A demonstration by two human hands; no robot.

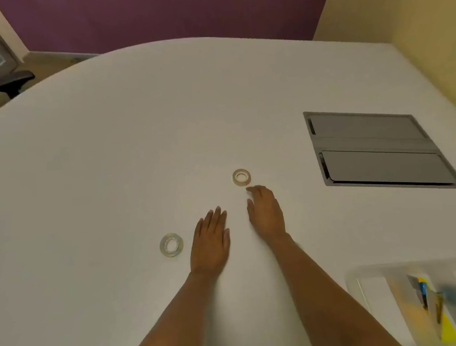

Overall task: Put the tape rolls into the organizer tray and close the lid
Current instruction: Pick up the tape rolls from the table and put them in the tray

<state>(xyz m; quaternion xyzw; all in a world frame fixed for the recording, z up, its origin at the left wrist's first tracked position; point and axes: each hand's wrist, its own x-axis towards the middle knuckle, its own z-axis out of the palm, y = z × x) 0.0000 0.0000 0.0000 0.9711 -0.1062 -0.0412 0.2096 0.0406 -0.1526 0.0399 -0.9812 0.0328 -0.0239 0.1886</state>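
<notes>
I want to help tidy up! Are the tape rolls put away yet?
Not yet. Nothing looks done: both tape rolls lie on the table, one just past the right hand, one beside the left hand. Both hands are empty and open. Still left: both rolls into the organizer tray at the lower right, then closing its lid.

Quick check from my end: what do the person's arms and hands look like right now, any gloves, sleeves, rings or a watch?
Both the left hand and the right hand are bare, with no gloves. No rings, watch or wristband can be seen, though the picture is a little soft. Both forearms are uncovered all the way to the bottom edge of the view, so no sleeve shows.
</notes>
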